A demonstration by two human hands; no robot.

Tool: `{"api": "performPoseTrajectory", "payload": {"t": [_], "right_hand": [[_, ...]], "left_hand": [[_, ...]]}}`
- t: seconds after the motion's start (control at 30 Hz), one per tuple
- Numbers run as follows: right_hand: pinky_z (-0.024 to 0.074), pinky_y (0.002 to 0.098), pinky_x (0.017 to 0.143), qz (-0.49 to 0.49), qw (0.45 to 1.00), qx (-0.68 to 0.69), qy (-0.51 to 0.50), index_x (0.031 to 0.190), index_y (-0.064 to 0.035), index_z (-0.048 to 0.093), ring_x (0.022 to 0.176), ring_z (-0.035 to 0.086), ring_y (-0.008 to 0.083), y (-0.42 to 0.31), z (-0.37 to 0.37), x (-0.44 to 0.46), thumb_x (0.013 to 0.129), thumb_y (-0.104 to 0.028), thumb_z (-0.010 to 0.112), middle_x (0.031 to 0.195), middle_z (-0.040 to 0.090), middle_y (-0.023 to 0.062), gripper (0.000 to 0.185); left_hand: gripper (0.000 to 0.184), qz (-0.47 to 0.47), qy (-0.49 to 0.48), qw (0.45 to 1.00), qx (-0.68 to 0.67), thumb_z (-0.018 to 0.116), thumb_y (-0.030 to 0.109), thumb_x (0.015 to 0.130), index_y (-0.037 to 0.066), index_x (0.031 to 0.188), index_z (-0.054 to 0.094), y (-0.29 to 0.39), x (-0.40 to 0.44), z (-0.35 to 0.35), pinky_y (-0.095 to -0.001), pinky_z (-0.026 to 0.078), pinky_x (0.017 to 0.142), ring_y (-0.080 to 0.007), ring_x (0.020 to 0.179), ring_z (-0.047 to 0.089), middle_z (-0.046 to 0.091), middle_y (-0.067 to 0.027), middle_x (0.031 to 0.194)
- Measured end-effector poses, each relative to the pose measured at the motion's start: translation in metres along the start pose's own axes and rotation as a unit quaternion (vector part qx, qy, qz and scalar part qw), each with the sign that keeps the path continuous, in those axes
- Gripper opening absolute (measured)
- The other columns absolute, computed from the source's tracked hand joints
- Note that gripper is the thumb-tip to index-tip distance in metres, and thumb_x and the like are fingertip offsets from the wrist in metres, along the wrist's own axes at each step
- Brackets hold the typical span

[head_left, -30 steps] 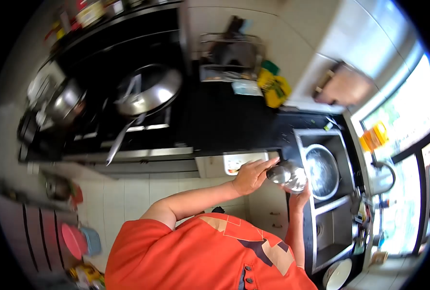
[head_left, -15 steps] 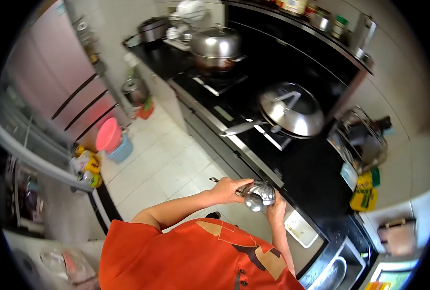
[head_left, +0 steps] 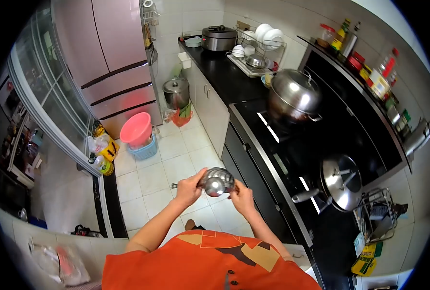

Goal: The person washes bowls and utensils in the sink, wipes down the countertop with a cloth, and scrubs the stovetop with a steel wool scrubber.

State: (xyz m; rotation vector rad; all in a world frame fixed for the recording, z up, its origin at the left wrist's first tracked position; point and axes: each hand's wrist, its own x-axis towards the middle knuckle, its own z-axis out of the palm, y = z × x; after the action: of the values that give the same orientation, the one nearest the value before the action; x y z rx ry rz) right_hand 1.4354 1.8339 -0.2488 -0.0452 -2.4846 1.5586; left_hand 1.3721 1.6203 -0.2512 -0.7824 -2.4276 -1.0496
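In front of my body, over the floor, I hold a shiny metal bowl (head_left: 225,176) and a metal ladle (head_left: 215,187). My left hand (head_left: 189,190) is closed round the ladle, whose handle end pokes out to the left, and it is also at the bowl's left edge. The ladle's round head overlaps the bowl in this view. Gripping the bowl's right rim is my right hand (head_left: 242,197). What lies inside the bowl is hard to make out.
On the stove at right stand a big lidded steamer pot (head_left: 294,96) and a lidded frying pan (head_left: 341,182). A rice cooker (head_left: 219,38) and a dish rack (head_left: 258,63) occupy the far counter. Pink basin (head_left: 136,129) and fridge (head_left: 113,43) are at left.
My view has swung left toward the fridge and far counter. The bowl and ladle are still in my hands, now over the floor, farther from the counter edge.
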Motion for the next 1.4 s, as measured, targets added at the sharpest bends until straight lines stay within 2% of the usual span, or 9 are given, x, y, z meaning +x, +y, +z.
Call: {"api": "performPoseTrajectory", "payload": {"t": [0.07,0.13,0.23,0.4,0.5,0.63,1.0,1.33,1.4], "right_hand": [[0.0537,0.0276,0.056,0.072,0.980,0.146,-0.111,0.127,0.0005,0.051,0.067,0.068,0.0164,-0.013,0.033,0.038,0.089,0.000,0.050,0.090,0.068,0.0093,0.038],[0.0538,0.0268,0.058,0.097,0.972,0.142,-0.158,0.134,-0.0010,0.045,0.075,0.067,0.0165,-0.028,0.049,0.074,0.092,-0.004,0.050,0.098,0.066,0.0091,0.042],[0.0554,0.0282,0.065,0.093,0.941,0.229,-0.233,0.137,0.0026,0.040,0.083,0.067,0.0189,-0.028,0.062,0.122,0.097,-0.015,0.048,0.108,0.063,0.0175,0.044],[0.0556,0.0310,0.068,0.220,0.895,0.327,-0.210,0.127,0.0052,0.047,0.082,0.067,0.0237,-0.016,0.073,0.196,0.102,-0.029,0.040,0.104,0.065,0.0184,0.043],[0.0546,0.0361,0.074,0.334,0.780,0.505,-0.157,0.109,0.0003,0.057,0.085,0.066,0.0248,0.009,0.079,0.251,0.101,-0.024,0.043,0.101,0.066,0.0148,0.029],[0.0503,0.0361,0.089,0.314,0.715,0.617,-0.099,0.114,-0.0005,0.057,0.104,0.061,0.0198,0.030,0.099,0.334,0.100,-0.019,0.044,0.113,0.064,0.0101,0.027],[0.0483,0.0372,0.095,0.224,0.680,0.680,-0.160,0.117,0.0016,0.057,0.108,0.061,0.0215,0.041,0.116,0.540,0.099,-0.019,0.044,0.116,0.064,0.0118,0.030],[0.0458,0.0438,0.100,0.288,0.675,0.672,-0.097,0.122,-0.0036,0.057,0.113,0.058,0.0248,0.041,0.200,0.697,0.102,-0.031,0.040,0.123,0.061,0.0104,0.038],[0.0460,0.0456,0.099,0.319,0.678,0.663,-0.004,0.124,-0.0024,0.055,0.113,0.058,0.0263,0.036,0.201,0.730,0.103,-0.032,0.039,0.124,0.061,0.0109,0.040]], "left_hand": [[0.063,-0.044,0.001,0.999,0.019,0.060,-0.001,0.069,0.017,0.129,0.056,-0.046,0.015,-0.022,-0.0372,0.055,0.061,-0.0307,0.071,0.067,0.068,-0.0130,0.084],[0.067,-0.013,0.049,0.999,-0.003,0.059,-0.003,0.067,0.018,0.131,0.056,-0.073,0.042,-0.044,-0.0376,0.054,0.059,-0.0306,0.067,0.066,0.067,-0.0122,0.079],[0.071,-0.013,0.043,0.999,0.030,0.059,-0.006,0.065,0.018,0.131,0.056,-0.109,0.081,-0.062,-0.0376,0.051,0.056,-0.0285,0.062,0.063,0.064,-0.0103,0.073],[0.068,0.053,0.075,0.995,0.031,0.062,-0.005,0.066,0.020,0.129,0.059,-0.153,0.155,-0.049,-0.0359,0.049,0.052,-0.0252,0.057,0.060,0.060,-0.0068,0.068],[0.064,0.097,0.069,0.991,0.068,0.066,-0.001,0.067,0.020,0.127,0.061,-0.165,0.197,-0.034,-0.0353,0.047,0.050,-0.0231,0.053,0.056,0.054,-0.0048,0.063],[0.060,0.129,0.071,0.980,0.132,0.070,0.002,0.068,0.019,0.125,0.063,-0.182,0.253,-0.022,-0.0349,0.043,0.047,-0.0220,0.049,0.053,0.048,-0.0052,0.060],[0.073,0.048,0.067,0.988,0.133,0.068,-0.002,0.065,0.024,0.132,0.057,-0.263,0.400,-0.006,-0.0327,0.050,0.051,-0.0215,0.056,0.062,0.058,-0.0028,0.068],[0.068,0.063,-0.005,0.994,0.091,0.067,0.000,0.069,0.021,0.133,0.055,-0.404,0.513,-0.007,-0.0359,0.052,0.059,-0.0251,0.064,0.063,0.062,-0.0072,0.076],[0.064,0.005,-0.034,0.999,0.030,0.067,0.001,0.072,0.020,0.132,0.055,-0.426,0.539,-0.010,-0.0374,0.052,0.062,-0.0253,0.067,0.063,0.061,-0.0076,0.076]]}}
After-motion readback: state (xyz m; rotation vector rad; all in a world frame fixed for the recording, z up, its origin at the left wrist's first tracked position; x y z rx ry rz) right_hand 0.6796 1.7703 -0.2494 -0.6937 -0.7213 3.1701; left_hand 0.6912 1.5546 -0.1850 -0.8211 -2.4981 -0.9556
